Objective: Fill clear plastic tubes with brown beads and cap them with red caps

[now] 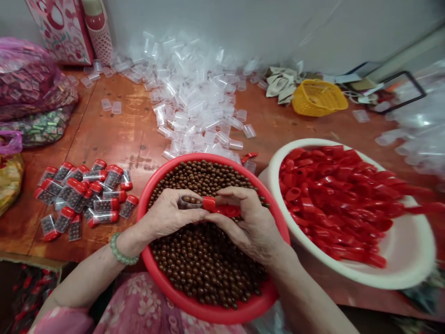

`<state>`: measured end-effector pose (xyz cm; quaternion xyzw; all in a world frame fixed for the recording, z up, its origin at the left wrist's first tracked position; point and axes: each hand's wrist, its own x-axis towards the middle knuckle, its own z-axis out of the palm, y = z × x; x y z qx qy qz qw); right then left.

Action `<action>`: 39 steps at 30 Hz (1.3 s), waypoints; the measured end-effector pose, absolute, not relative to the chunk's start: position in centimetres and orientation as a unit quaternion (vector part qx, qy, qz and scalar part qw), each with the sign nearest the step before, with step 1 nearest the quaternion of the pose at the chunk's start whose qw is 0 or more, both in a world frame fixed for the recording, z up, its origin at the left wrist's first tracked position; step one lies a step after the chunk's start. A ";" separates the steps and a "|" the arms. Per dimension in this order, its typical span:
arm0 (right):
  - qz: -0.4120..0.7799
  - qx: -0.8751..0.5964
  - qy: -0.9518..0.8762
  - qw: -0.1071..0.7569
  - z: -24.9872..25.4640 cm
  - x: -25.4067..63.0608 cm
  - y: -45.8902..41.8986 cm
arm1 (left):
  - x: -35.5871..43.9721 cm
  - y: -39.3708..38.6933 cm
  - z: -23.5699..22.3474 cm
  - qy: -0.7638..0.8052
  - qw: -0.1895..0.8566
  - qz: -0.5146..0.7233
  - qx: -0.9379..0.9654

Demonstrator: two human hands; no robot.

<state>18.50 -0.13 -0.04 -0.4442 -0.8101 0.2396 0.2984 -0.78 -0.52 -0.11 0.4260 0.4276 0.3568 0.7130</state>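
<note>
Both hands meet above a red basin (283, 227) of small brown balls (208, 269). My left hand (170, 211) pinches a small clear plastic container (189, 202) with several brown balls showing inside. My right hand (248, 218) grips a red plastic cap (225, 209), whose narrow end meets the container's open end. Whether the cap is seated there I cannot tell. On the right, a white basin (413, 260) holds a heap of red caps (333, 199). Filled, red-capped containers (104, 204) lie piled on the table to the left.
Empty clear containers (198, 102) are heaped behind the red basin on the wooden table (114, 125). A yellow basket (318, 98) and a cloth (281, 83) lie at the back right. Purple bags (31, 83) stand far left; an open box (31, 287) is below. More clear plastic (422, 116) lies far right.
</note>
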 end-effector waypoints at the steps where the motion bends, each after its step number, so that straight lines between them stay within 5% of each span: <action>1: 0.253 -0.454 -0.795 0.313 -0.2 18.5 -0.1 | -0.7 -0.5 0.0 0.428 0.711 0.356 0.430; 8: 0.287 -0.502 -0.733 0.360 -0.8 17.1 0.2 | 0.0 -0.6 -0.2 0.415 0.684 0.359 0.481; 18: 0.347 -0.470 -0.757 0.294 -1.2 15.5 0.0 | 0.4 -0.8 -0.6 0.438 0.595 0.368 0.564; 39: 0.392 -0.441 -0.706 0.391 1.6 17.1 3.0 | -1.5 -0.3 -1.2 0.330 0.801 0.374 0.330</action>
